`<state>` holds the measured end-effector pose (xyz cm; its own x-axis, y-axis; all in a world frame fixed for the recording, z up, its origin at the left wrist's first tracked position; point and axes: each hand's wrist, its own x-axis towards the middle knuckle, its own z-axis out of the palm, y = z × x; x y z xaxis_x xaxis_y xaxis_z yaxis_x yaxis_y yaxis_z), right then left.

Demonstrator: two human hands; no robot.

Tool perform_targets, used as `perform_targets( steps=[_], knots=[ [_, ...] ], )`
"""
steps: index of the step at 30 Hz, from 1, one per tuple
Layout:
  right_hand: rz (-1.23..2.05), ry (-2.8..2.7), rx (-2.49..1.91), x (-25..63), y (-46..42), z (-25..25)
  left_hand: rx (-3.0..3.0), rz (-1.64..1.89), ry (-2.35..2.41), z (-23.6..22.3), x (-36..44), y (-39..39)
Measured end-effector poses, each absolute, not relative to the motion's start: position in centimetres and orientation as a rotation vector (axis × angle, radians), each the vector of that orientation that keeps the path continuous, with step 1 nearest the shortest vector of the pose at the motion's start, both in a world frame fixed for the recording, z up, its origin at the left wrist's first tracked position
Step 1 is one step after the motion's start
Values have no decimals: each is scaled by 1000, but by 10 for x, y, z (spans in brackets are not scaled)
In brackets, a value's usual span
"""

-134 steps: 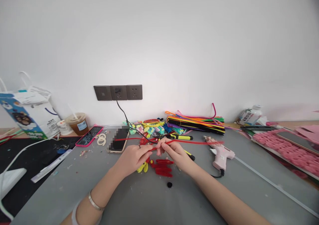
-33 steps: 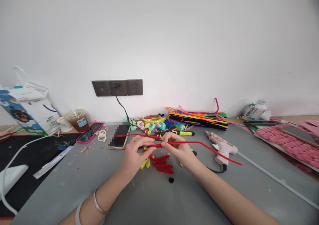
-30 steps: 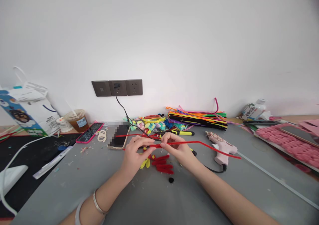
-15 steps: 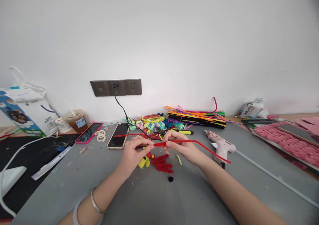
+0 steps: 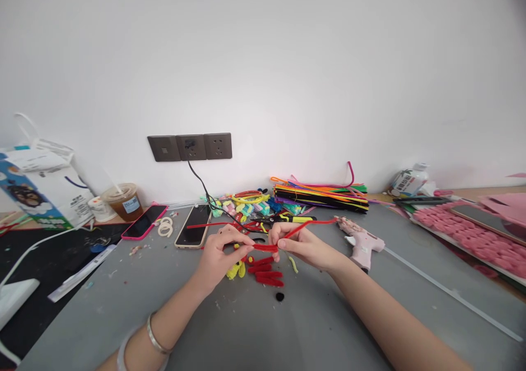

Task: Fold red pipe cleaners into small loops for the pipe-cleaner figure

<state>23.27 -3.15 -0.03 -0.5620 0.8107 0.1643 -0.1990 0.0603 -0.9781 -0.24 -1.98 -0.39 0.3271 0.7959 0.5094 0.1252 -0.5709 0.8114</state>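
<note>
A red pipe cleaner [image 5: 266, 247] is stretched between my hands, doubled in its middle part. My left hand [image 5: 222, 251] pinches one end of that doubled stretch. At the other end my right hand [image 5: 302, 245] grips it between thumb and fingers, and a loose length slants up and right from there. Just below lie folded red pipe cleaner pieces [image 5: 269, 278], a yellow fuzzy piece [image 5: 236, 270] and a black pompom [image 5: 280, 297]. Yellow-and-black pliers [image 5: 291, 218] rest behind my right hand.
A bundle of coloured pipe cleaners [image 5: 320, 198] lies by the wall. At right are a pink glue gun [image 5: 365, 245] and a pink textured mat [image 5: 485, 237]. Left are two phones [image 5: 144, 222], white rings [image 5: 165, 227], a drink cup [image 5: 125, 202] and a carton [image 5: 45, 187].
The pipe cleaner's loose length has swung from over my right wrist, pointing down right, to slanting up and right. My hands stay close together, still holding it.
</note>
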Motion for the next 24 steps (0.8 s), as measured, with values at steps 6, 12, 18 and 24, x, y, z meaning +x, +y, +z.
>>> perform_targets(
  steps=[6,12,18,24],
  knots=[
    [1716,-1603,-617,232,-32,1,1971,1256,756,-1,-2,-21],
    [1806,-1664,-594,232,-33,2,2018,1211,744,-5,-3,-22],
    [1845,-1721,-583,233,-33,4,2017,1115,775,-5,-1,-25],
    [1606,-1520,-657,235,-25,-1,1862,1202,953,-7,-3,-20]
  ],
)
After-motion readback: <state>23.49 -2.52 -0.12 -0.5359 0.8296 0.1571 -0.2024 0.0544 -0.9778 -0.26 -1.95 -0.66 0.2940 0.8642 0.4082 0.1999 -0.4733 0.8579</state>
